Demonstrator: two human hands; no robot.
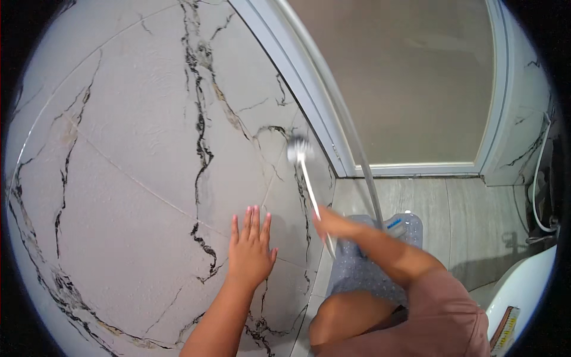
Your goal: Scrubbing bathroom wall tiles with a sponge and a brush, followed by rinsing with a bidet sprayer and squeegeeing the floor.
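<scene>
My left hand (251, 252) lies against the white marble-look wall tile (147, 214), palm to the wall, with its fingers slightly apart and nothing in it. My right hand (328, 223) grips the long white handle of a brush (311, 185). The rounded brush head (299, 149) is blurred and appears to be at the wall, close to the door frame. Dark veins run across the tile, and the surface looks wet in places.
A pale door frame (412, 169) stands ahead. A long grey pole or tube (357, 138) curves down to the right of the brush. Below lies a grey bumpy mat (370, 272) on floor tiles (419, 192). Right are a white hose (537, 187) and a white fixture (517, 285).
</scene>
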